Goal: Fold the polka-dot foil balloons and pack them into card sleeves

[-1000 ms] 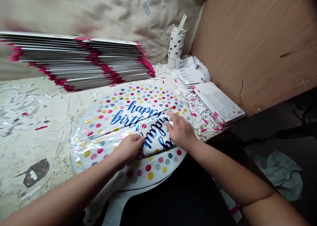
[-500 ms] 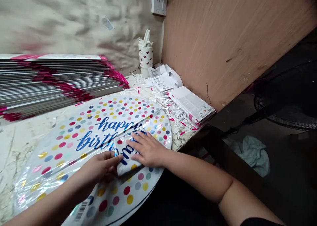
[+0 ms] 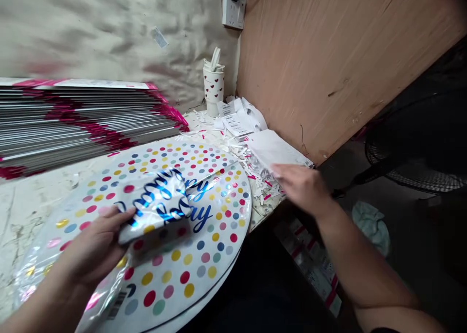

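Observation:
A folded foil balloon (image 3: 155, 204), white with coloured dots and shiny blue lettering, is pinched in my left hand (image 3: 104, 238), thumb on top. It is tilted and raised over a pile of flat round foil balloons (image 3: 197, 274) with the same dots and blue lettering. My right hand (image 3: 302, 184) is over the near edge of a small stack of white printed cards or packets (image 3: 279, 145) at the right. Motion smears its fingers, so their grip on the top card cannot be made out.
Long rows of stacked flat packs with pink edges (image 3: 73, 123) stand at the back left. A white tumbler with hearts (image 3: 213, 87) stands in the corner. Label strips (image 3: 237, 121) and paper scraps (image 3: 262, 184) lie beside the cards. A wooden panel (image 3: 310, 70) and a fan (image 3: 401, 162) are right.
My left hand has lifted the folded balloon off the pile and moved it left. My right hand has let go of it and moved right to the cards.

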The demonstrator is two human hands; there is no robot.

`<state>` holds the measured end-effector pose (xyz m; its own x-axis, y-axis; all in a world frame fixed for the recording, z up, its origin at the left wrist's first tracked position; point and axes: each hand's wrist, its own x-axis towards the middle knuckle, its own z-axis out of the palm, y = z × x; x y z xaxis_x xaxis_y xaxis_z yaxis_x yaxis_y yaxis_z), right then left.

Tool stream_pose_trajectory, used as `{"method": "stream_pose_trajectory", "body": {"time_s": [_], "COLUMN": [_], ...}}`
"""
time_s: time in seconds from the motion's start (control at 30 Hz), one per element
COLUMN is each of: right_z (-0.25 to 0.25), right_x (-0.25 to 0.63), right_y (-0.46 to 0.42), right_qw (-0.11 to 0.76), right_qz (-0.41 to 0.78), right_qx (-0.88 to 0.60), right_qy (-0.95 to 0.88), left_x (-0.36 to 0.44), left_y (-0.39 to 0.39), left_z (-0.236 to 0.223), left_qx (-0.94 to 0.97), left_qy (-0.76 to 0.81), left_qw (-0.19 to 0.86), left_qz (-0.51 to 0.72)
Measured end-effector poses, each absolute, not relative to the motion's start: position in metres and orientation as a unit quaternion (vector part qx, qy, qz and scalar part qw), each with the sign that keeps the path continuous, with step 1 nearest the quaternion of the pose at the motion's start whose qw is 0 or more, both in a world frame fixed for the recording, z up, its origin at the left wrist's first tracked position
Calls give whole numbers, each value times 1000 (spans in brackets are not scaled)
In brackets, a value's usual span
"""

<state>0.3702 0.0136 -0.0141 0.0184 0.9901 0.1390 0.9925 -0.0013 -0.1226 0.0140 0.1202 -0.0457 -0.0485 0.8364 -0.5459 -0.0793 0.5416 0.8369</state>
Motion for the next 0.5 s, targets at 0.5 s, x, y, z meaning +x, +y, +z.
{"method": "stream_pose_trajectory", "body": {"time_s": [0.5], "right_z": [3], "right_x": [250], "right_y": [90], "right_qw": [99], "right_qz": [421], "right_qx": [-338], "right_qy": [-836], "left_x": [13], "left_y": [24], "left_z": [-17], "left_qx": [668], "left_qy": [519], "left_qw": [406], "left_qz": [345]}}
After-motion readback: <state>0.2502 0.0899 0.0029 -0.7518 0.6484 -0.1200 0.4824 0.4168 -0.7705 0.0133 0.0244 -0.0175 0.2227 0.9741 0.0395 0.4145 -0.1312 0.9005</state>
